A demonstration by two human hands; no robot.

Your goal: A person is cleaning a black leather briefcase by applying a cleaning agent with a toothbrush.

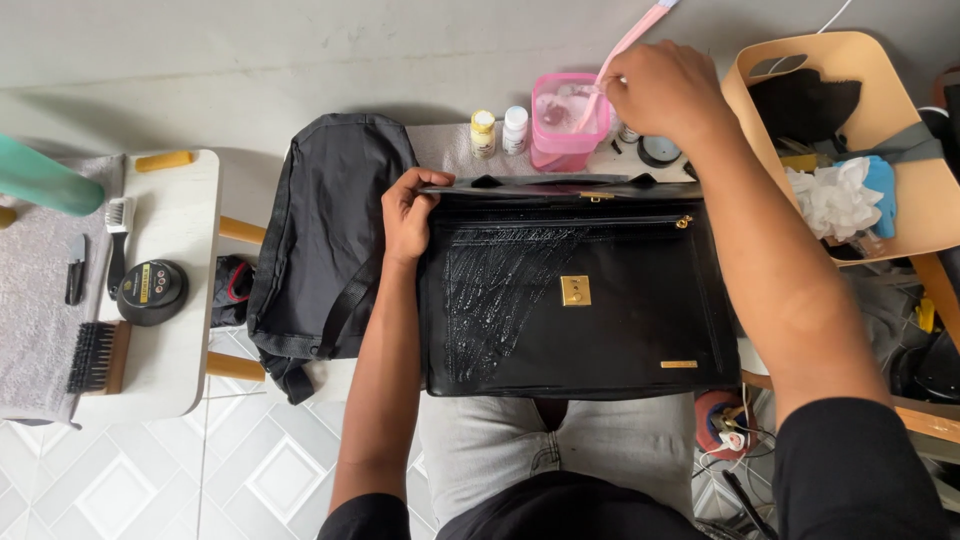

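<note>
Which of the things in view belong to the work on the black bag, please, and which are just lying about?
In use: black bag; left hand on its edge; right hand holding pink brush; pink tub.

Lying about: backpack; two small bottles; wooden brush; round tin.

Illumination is even, soft and diffuse; the scene is moderately bright with no blown-out areas. Shadows are faint, with a soft one on the grey floor beside the black backpack. Wet streaks on the black leather bag return pale specular glare. Focus is sharp at centre. The green object at the left edge is soft. Wide-angle distortion bends the edges.
</note>
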